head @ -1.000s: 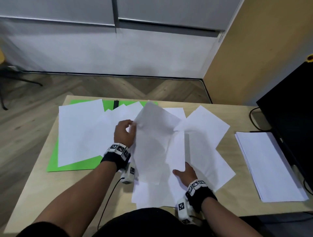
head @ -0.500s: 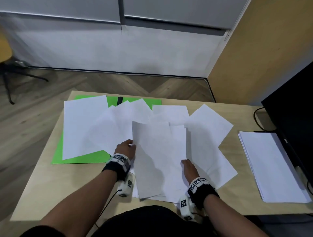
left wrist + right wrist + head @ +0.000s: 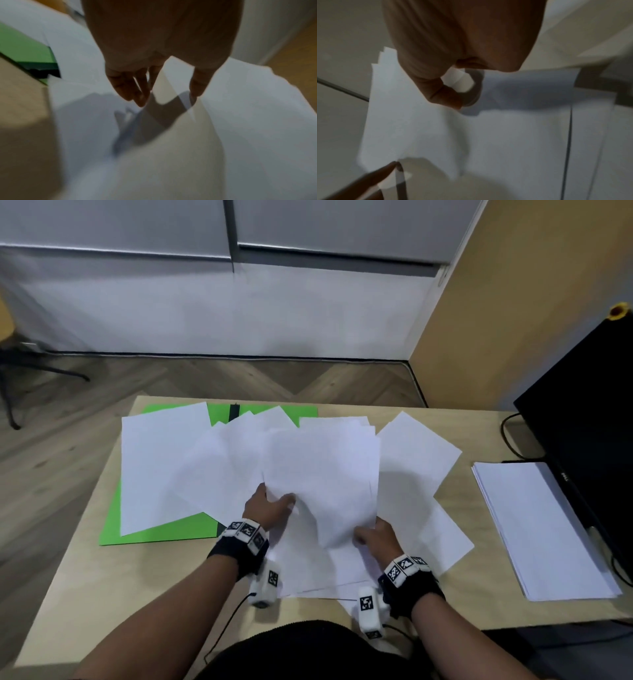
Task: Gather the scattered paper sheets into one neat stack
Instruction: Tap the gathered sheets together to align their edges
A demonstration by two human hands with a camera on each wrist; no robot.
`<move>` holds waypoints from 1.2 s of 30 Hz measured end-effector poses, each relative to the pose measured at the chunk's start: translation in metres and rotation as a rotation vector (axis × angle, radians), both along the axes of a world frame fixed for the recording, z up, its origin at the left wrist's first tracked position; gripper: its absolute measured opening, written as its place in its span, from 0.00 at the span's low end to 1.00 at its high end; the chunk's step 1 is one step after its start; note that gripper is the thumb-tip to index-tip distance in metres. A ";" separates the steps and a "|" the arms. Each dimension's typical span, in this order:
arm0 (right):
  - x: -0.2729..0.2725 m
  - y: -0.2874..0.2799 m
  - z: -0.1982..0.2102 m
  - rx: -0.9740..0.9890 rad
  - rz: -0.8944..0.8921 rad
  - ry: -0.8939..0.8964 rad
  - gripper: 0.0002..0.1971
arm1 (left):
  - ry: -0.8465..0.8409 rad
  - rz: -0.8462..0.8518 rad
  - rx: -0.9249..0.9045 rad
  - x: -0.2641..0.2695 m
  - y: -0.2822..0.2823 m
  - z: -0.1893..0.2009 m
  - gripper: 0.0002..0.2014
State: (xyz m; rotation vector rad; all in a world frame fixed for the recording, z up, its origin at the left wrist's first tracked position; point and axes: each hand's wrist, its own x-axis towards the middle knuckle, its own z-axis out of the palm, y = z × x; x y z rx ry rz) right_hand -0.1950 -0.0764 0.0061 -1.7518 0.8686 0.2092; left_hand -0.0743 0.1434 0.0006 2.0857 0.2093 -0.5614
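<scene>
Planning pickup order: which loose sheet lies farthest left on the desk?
The large white sheet overlapping the green folder, left of the left hand; others fan out nearer the centre.

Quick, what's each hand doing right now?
Left hand: grips the paper bundle at its left edge.
Right hand: pinches the same bundle's lower right corner.
</scene>
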 end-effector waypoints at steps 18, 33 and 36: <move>0.031 0.011 0.106 -0.223 -0.305 -0.604 0.31 | -0.466 0.036 -0.584 0.016 -0.027 0.141 0.20; 0.023 0.007 0.098 -0.031 -0.286 -0.742 0.20 | -0.435 0.069 -0.659 0.002 -0.019 0.133 0.20; 0.025 0.010 0.080 0.018 -0.259 -0.554 0.12 | -0.206 0.053 -0.530 -0.002 -0.021 0.110 0.19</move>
